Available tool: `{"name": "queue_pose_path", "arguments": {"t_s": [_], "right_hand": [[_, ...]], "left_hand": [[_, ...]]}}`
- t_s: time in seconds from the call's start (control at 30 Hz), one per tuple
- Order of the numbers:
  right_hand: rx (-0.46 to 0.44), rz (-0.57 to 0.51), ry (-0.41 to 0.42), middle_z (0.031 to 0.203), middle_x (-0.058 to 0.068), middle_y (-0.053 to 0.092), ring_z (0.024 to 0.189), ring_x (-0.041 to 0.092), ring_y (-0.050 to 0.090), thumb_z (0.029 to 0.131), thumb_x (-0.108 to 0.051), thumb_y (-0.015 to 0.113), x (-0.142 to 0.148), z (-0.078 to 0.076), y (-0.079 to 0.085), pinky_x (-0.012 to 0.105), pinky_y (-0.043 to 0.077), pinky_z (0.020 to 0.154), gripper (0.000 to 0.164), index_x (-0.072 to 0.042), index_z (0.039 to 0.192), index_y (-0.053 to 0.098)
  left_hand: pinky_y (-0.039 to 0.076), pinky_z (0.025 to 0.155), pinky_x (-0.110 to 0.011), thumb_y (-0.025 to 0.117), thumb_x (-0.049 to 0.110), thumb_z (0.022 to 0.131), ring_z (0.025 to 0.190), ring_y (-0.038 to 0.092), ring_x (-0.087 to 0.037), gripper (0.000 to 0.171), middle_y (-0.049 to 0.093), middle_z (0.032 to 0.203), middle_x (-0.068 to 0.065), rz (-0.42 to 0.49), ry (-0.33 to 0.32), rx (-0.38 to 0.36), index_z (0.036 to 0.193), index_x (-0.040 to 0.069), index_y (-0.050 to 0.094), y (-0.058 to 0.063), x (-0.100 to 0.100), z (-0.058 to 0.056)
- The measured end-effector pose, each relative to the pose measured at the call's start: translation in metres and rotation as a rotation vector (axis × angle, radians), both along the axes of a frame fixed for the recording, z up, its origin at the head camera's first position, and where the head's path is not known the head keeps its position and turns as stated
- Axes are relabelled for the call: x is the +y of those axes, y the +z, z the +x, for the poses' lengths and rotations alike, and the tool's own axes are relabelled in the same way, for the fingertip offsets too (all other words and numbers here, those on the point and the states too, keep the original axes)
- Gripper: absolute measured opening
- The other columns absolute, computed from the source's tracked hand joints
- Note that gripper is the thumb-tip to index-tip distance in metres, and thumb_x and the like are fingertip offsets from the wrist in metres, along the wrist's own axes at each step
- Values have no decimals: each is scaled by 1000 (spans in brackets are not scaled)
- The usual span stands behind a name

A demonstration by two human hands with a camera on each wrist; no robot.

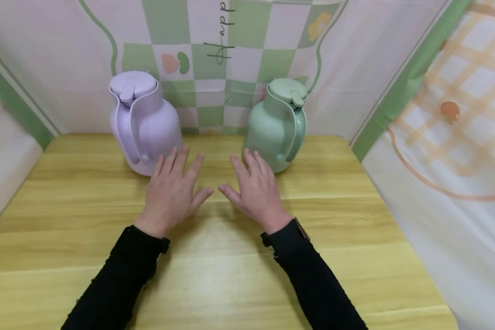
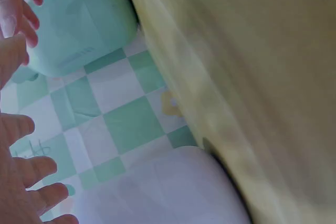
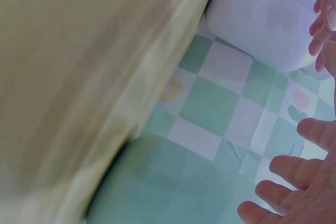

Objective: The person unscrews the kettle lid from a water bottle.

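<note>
Hands are spread, empty; beyond the left is set an upright bulbous lilac plastic jug, beyond the right its green twin.

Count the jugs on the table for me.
2. The lilac jug stands toward the back of the table on the left, just beyond the left hand; the green jug stands on the right, beyond the right hand. No others show.

Lilac jug: upright, lid on, hdl twd near L corner, stands nr far edge of desk, L of ctr. Green jug: similar shape, upright, lid on, nr far edge, R of ctr, hdl twd R edge.
</note>
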State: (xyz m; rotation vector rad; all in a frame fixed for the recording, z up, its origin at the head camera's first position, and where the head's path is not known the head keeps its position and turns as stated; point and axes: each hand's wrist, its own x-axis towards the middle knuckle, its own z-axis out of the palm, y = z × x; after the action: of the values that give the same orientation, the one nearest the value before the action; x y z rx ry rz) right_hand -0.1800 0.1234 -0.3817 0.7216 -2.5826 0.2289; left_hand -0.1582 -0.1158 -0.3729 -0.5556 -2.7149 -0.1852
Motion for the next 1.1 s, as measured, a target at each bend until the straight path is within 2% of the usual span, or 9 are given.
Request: {"name": "queue_pose_path", "arguments": {"t_s": [0.17,0.37,0.57,0.77,0.87,1.1], "right_hand": [[64,-4,2,157,30,44,145,50,42,97,-61,63,5,0,11,60,37,118,78,-11,155,48],[121,-13,15,156,30,46,144,51,43,97,-62,62,12,0,23,61,39,117,79,-11,156,48],[225,-53,61,151,32,51,139,53,49,101,-68,49,18,-2,33,62,43,113,80,-8,153,51],[305,-126,83,146,31,56,134,50,54,104,-70,40,26,-5,47,61,46,110,80,-5,149,55],[320,-171,84,145,30,57,132,48,56,104,-68,40,32,-6,54,59,46,111,80,-2,147,56],[382,-285,65,143,28,59,132,44,58,106,-65,42,45,-10,68,55,47,110,79,3,142,58]], "left_hand": [[22,122,-69,57,68,97,154,26,-52,89,23,169,-27,2,-17,43,166,17,31,9,4,-3],[24,119,-72,54,70,98,154,25,-53,91,20,170,-26,21,-29,52,168,20,24,18,10,-7],[28,116,-74,52,70,98,152,28,-54,93,20,170,-26,68,-38,54,169,21,19,24,14,-12],[35,114,-71,55,69,98,147,36,-56,94,25,167,-31,163,-72,86,168,16,22,26,21,-19],[35,115,-69,55,67,99,146,37,-56,93,25,166,-33,222,-91,66,168,15,21,27,26,-22],[33,118,-67,53,64,101,150,34,-52,92,18,169,-30,342,-99,-46,169,16,14,29,35,-29]]}}
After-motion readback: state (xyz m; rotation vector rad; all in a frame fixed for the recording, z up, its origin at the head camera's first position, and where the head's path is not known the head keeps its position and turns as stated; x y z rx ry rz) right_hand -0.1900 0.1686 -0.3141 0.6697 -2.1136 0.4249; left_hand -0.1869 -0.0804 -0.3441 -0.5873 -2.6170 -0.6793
